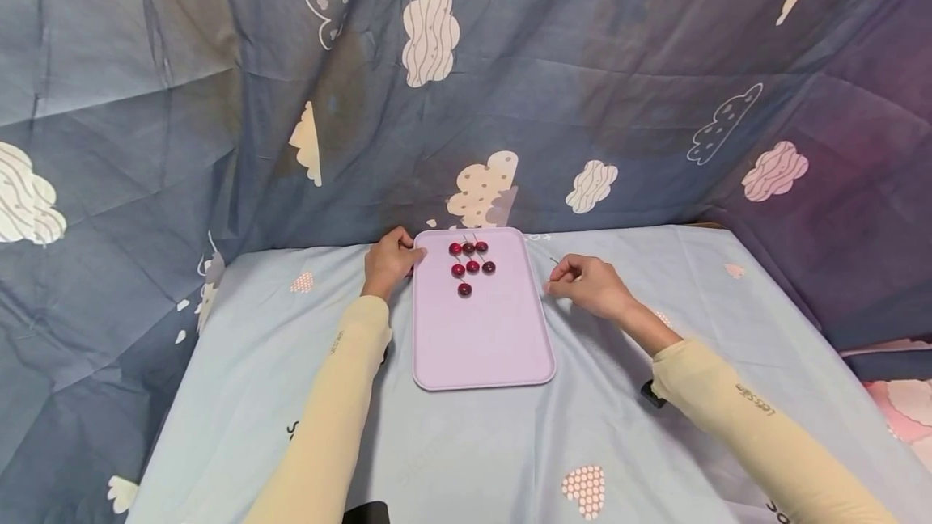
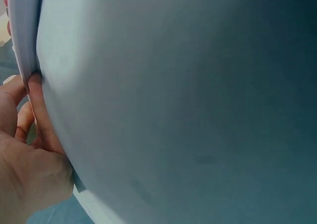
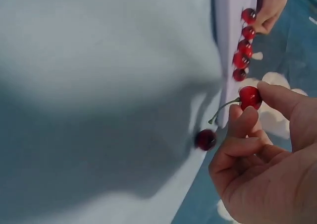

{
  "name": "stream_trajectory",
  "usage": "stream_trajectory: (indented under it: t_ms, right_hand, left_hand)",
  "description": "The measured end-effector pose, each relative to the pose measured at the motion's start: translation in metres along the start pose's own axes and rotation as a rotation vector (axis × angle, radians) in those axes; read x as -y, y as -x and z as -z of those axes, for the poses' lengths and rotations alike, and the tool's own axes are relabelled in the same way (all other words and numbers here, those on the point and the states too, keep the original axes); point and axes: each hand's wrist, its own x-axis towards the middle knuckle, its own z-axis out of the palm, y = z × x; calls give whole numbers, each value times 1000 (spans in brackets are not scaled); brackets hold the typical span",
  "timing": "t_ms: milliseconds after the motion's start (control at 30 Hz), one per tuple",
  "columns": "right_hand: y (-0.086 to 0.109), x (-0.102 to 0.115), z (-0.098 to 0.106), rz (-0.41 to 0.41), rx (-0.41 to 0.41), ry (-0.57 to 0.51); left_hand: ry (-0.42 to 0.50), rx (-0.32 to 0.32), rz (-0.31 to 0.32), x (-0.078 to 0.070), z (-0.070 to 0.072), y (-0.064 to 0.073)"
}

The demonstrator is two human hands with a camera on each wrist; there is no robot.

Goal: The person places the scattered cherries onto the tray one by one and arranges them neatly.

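A pale pink rectangular tray lies on the light blue cloth. Several dark red cherries sit in its far half: two rows of three with one nearer. My left hand holds the tray's far left edge, thumb over the rim; the left wrist view shows the left hand with a finger against the edge. Just right of the tray is my right hand. In the right wrist view the right hand pinches a cherry with a green stem. Another cherry lies on the cloth close by.
The light blue cloth with printed hearts covers the surface. A dark blue curtain with cloud prints rises behind the tray and along both sides. Something small and red shows partly beside the left hand.
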Motion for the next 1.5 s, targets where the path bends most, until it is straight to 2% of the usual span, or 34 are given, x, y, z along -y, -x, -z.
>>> stream_trajectory:
  t_ms: [233,500,667,1033,1200,1500]
  right_hand:
    - [-4,26,-10,127,-25,77]
    - [-9,55,-32,308,31,186]
    - [-14,63,-47,384,45,256]
    - [-30,65,-65,456,61,279]
    - [-35,65,-70,498,73,313]
    - [-43,65,-79,469,76,362]
  left_hand:
    - [3,6,-9,1,0,-2]
    - [6,10,-12,1,3,-3]
    - [-6,8,-24,2,3,-4]
    - [-11,10,-30,4,0,-7]
    - [-20,22,-10,4,-1,-10]
    - [-10,14,-31,3,1,-5]
